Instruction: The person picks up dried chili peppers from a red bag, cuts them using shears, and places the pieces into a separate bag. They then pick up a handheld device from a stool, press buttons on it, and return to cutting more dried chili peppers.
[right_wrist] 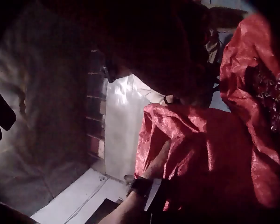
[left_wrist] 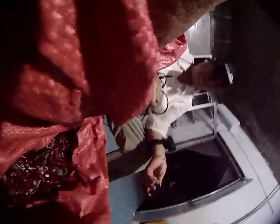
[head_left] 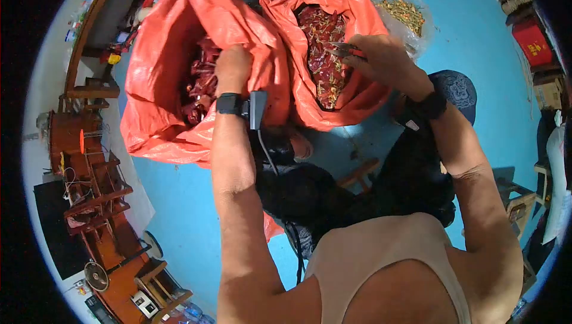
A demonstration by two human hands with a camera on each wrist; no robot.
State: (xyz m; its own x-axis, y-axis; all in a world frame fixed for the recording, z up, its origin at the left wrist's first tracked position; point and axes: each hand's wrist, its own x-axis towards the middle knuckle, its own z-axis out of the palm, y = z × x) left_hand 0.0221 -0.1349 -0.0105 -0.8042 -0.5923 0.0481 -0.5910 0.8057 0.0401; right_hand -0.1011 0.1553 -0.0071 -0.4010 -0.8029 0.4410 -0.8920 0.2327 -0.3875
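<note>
Blue floor (head_left: 476,56); left hand (head_left: 232,69) in red sack (head_left: 161,86), grip unseen; right hand (head_left: 384,59) holds scissors (head_left: 345,50).

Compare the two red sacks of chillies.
The left sack holds dark chillies; the right sack holds brighter chillies flecked with pale bits. The left hand is at the left sack's mouth; the right hand, gripping scissors, hovers over the right sack. Both are open, shiny orange-red plastic.

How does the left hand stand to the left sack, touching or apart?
Touching. In the head view the left hand sits in the mouth of the left sack, pressed against its inner fold; the right wrist view agrees.
</note>
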